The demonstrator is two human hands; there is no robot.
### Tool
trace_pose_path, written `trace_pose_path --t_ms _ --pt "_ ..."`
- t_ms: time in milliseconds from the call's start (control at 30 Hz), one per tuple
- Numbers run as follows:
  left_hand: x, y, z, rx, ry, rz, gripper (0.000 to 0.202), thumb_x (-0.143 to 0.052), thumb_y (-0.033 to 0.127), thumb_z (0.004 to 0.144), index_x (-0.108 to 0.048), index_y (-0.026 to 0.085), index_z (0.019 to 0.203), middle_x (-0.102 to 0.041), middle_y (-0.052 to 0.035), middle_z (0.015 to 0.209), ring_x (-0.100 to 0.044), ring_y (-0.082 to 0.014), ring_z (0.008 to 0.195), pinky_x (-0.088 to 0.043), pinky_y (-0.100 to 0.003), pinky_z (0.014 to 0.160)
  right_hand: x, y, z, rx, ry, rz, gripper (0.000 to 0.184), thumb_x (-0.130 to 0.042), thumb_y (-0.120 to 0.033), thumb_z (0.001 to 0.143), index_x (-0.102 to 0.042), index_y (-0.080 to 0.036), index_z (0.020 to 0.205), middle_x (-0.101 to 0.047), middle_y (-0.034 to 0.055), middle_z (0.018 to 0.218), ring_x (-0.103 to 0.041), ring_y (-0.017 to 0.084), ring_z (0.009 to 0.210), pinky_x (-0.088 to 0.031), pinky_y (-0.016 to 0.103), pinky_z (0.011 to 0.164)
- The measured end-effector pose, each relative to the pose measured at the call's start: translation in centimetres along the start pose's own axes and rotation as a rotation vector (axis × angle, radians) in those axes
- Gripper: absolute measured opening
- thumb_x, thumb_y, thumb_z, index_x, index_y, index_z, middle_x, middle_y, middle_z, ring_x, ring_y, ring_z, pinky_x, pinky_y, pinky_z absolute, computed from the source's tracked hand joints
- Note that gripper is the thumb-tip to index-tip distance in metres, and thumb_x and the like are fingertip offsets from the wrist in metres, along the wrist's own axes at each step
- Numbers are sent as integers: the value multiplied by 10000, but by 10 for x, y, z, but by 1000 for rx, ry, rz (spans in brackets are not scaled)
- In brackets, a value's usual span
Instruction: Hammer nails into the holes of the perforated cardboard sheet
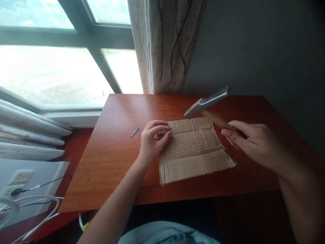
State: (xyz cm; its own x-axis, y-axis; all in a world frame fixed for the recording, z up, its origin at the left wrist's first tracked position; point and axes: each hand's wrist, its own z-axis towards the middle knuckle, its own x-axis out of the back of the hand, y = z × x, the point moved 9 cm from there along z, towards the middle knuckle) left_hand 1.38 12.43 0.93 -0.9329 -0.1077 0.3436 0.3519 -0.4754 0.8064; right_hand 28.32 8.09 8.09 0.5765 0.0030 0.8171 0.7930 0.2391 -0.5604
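Note:
My right hand (pixel 247 135) is wrapped round the wooden handle of a hammer (pixel 203 105). Its metal head is raised above the far edge of a cardboard piece (pixel 193 166). Rows of small dark holes cover the cardboard's middle band, and creases run across it. At the cardboard's left edge, my left hand (pixel 153 137) has thumb and fingers closed on a small metal piece (pixel 161 133). Shiny rounded parts of it show between the fingers; the rest is hidden, so its kind is unclear. Thin metal rods (pixel 134 132), like nails, lie on the table left of this hand.
The cardboard lies on a reddish-brown wooden table (pixel 114 162). Behind it hang a patterned curtain (pixel 167 44) and a grey wall (pixel 248 51). A window (pixel 50 74) is at the left. White cables (pixel 54 206) and wall sockets (pixel 21 178) are at the lower left.

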Motion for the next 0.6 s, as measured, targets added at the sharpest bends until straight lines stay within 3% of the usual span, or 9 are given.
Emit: trace_pose_path --t_ms 100,233,600 --pt "0 0 -1 -10 0 -17 34 -745 213 848 -772 234 846 -760 -63 1008 -698 -227 977 -548 -427 930 -11 -28 10 93 -103 -26 427 -521 -532 1016 -560 -240 706 -515 -30 538 -490 136 455 -316 297 461" --pt "-1 -1 -1 -4 3 -9 41 -746 212 844 -776 240 848 -757 -61 1015 -700 -231 967 -547 -436 929 -16 -49 18 157 -125 -12 415 -523 -547 1015 -583 -242 740 -551 -20 575 -505 143 478 -328 303 492" --pt "-2 -2 -2 13 -5 -2 41 -739 227 852 -774 241 836 -755 -66 1030 -702 -244 982 -541 -457 940 -13 -53 22 171 -120 -83 397 -510 -539 1020 -587 -249 760 -579 -12 587 -528 156 479 -325 314 492"
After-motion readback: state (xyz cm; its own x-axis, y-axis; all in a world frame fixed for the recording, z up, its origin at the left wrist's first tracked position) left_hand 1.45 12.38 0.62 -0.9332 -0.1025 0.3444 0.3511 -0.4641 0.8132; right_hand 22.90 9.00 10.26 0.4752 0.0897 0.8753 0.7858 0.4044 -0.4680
